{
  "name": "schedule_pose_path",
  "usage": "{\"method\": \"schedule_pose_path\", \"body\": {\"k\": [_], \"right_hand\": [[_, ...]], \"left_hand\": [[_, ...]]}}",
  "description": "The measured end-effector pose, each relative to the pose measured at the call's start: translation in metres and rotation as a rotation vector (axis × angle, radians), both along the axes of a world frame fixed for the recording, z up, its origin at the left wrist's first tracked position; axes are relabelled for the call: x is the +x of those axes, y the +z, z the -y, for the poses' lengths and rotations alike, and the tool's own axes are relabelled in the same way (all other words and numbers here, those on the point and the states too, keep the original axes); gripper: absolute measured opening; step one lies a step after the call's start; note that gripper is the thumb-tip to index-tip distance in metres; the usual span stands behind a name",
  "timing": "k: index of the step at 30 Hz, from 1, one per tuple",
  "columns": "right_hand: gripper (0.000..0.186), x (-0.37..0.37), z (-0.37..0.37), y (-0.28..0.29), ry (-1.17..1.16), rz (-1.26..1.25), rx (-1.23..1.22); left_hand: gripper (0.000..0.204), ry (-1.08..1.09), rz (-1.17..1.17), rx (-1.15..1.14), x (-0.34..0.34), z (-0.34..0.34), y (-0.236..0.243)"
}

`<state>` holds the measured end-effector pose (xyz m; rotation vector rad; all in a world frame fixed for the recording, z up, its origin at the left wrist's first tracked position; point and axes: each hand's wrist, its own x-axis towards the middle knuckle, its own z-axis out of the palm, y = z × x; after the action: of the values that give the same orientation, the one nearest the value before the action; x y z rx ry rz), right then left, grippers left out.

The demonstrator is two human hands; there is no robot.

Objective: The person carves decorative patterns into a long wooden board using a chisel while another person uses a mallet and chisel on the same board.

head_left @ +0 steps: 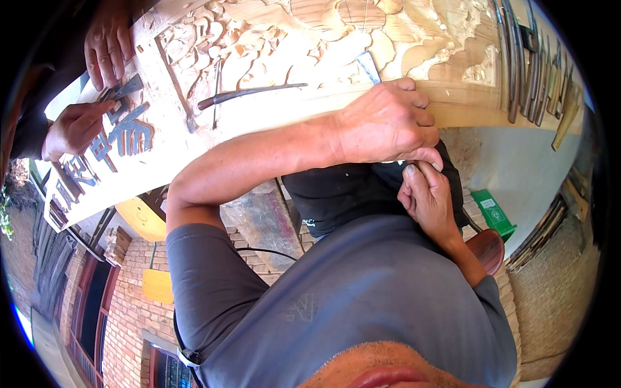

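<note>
My left hand (391, 123) is closed, knuckles up, at the near edge of a carved wooden panel (453, 94). What its curled fingers hold, if anything, is hidden. A small flat piece with blue edges (367, 67) lies on the panel just beyond the hand. My right hand (427, 195) is closed below it, over my lap, with thumb and fingers pinched together. Its fingertips meet my left thumb, and anything between them is too small to make out. Left of my left hand, a dark-handled carving tool (249, 95) lies across the panel.
Several chisels and gouges (533, 71) line the panel's right end. At the left, another person's hands (81, 128) work among dark cut-out pieces (132, 132). A green box (493, 212) stands low at right; a worn wooden bench (262, 220) is below my left arm.
</note>
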<state>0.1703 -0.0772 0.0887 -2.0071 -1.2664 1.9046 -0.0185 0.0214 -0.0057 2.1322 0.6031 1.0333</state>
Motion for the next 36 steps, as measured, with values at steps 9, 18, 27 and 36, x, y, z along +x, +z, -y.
{"method": "schedule_pose_path", "body": {"k": [9,18,27,36], "right_hand": [[0.039,-0.009,-0.011,0.002,-0.036,-0.058,-0.053],[0.037,-0.011,-0.025,0.015,-0.11,-0.077,-0.183],[0.028,-0.002,-0.026,-0.007,-0.149,-0.127,-0.199],[0.029,0.011,0.012,-0.009,-0.078,-0.193,-0.041]], "left_hand": [[0.045,0.029,-0.023,-0.032,-0.003,-0.006,0.0],[0.043,0.045,0.027,-0.03,-0.003,-0.01,0.001],[0.047,0.103,-0.049,-0.048,-0.003,-0.011,0.002],[0.045,-0.068,-0.052,0.128,-0.001,0.005,0.002]]}}
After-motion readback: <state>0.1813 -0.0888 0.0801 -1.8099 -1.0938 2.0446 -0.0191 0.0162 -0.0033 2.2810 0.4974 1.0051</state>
